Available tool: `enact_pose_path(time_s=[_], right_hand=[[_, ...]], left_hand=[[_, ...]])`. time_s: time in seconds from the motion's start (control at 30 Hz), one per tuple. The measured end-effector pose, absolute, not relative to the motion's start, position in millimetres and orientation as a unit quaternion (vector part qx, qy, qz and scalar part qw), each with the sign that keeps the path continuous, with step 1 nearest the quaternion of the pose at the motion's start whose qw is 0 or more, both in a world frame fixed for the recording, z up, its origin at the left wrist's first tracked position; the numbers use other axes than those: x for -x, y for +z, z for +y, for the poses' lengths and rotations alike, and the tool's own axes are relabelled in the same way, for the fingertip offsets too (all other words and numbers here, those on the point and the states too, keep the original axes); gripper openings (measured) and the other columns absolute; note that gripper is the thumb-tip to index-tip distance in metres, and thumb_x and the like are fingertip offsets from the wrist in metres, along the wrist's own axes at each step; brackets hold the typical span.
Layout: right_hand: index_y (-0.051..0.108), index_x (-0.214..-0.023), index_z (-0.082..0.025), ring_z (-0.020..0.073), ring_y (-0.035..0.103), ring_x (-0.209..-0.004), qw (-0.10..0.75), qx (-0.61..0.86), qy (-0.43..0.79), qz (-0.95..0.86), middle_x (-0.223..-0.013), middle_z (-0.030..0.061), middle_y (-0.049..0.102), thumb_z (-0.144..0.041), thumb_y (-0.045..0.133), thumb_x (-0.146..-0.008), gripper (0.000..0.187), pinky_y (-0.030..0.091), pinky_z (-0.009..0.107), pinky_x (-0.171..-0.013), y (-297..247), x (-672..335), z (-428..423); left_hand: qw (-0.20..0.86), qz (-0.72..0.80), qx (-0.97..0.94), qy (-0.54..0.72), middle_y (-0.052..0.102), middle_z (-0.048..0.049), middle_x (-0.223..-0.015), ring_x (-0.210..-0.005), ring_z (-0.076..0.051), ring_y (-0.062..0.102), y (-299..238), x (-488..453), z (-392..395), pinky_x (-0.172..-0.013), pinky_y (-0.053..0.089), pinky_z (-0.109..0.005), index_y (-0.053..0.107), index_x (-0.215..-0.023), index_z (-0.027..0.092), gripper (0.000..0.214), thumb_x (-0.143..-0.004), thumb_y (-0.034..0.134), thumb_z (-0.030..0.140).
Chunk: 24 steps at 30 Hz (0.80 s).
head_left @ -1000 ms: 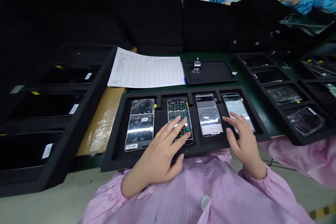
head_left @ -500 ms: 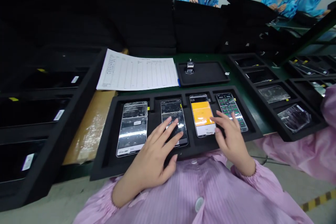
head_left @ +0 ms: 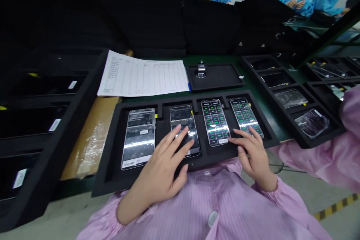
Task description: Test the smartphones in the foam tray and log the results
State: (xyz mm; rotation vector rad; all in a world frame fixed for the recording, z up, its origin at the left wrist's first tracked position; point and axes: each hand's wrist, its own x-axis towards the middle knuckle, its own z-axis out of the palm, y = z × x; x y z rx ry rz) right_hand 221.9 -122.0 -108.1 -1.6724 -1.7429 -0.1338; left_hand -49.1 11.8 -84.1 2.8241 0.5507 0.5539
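In front of me lies a black foam tray (head_left: 101, 172) with smartphones in its slots. My left hand (head_left: 161, 161) is open, fingers spread over the second smartphone (head_left: 181, 114), which has a dark grey screen; whether the fingertips touch it I cannot tell. The third smartphone (head_left: 215, 120) shows a grid of green text, and the index fingertip of my right hand (head_left: 254, 152) is at its lower right corner. That hand is open too, its other fingers near the fourth smartphone (head_left: 243, 110), which has a similar grid. At the left end is a smartphone (head_left: 139, 127) with a grey screen.
Printed sheets (head_left: 143, 77) lie behind the tray, beside a small black tray (head_left: 222, 77) holding a metal tally counter (head_left: 201, 69). More foam trays with phones stand on the left (head_left: 39, 180) and right (head_left: 298, 142). A person in pink is at the right; others in blue work beyond.
The third smartphone's screen has gone from orange and white to a grid of green text. My right hand has moved slightly down and right; my left hand has barely moved.
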Motion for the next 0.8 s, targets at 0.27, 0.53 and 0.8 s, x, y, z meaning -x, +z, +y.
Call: enact_pose_path(time_s=[0.27, 0.53, 0.8], right_hand=[[0.065, -0.087, -0.023, 0.0268, 0.072, -0.102, 0.405, 0.728, -0.248, -0.495, -0.082, 0.0008, 0.074, -0.017, 0.048, -0.094, 0.02, 0.038, 0.062, -0.112, -110.7, -273.7, -147.4], [0.067, -0.088, -0.022, 0.0274, 0.072, -0.104, 0.383, 0.745, -0.223, -0.498, -0.087, 0.0025, 0.075, -0.021, 0.045, -0.097, 0.023, 0.038, 0.063, -0.112, -120.0, -274.5, -147.9], [0.066, -0.103, -0.029, 0.0266, 0.071, -0.101, 0.448, 0.647, -0.132, -0.603, -0.098, 0.001, 0.076, -0.017, 0.053, -0.091, 0.021, 0.049, 0.059, -0.104, -59.9, -233.8, -145.4]], left_hand=[[0.075, 0.17, -0.964, 0.191, 0.038, -0.0154, -0.16, -0.151, -0.037, 0.029, -82.2, 49.5, 16.6, -0.107, 0.048, -0.055, 0.047, -0.143, 0.016, 0.054, -0.09, 0.048, 0.022], [0.096, 0.182, -0.959, 0.195, 0.037, -0.0114, -0.161, -0.151, -0.036, 0.03, -83.0, 50.2, 16.5, -0.109, 0.048, -0.052, 0.048, -0.144, 0.02, 0.053, -0.091, 0.049, 0.023], [0.111, 0.185, -0.958, 0.19, 0.041, -0.0138, -0.159, -0.151, -0.034, 0.029, -77.5, 49.3, 15.4, -0.112, 0.046, -0.053, 0.05, -0.142, 0.016, 0.05, -0.092, 0.048, 0.018]])
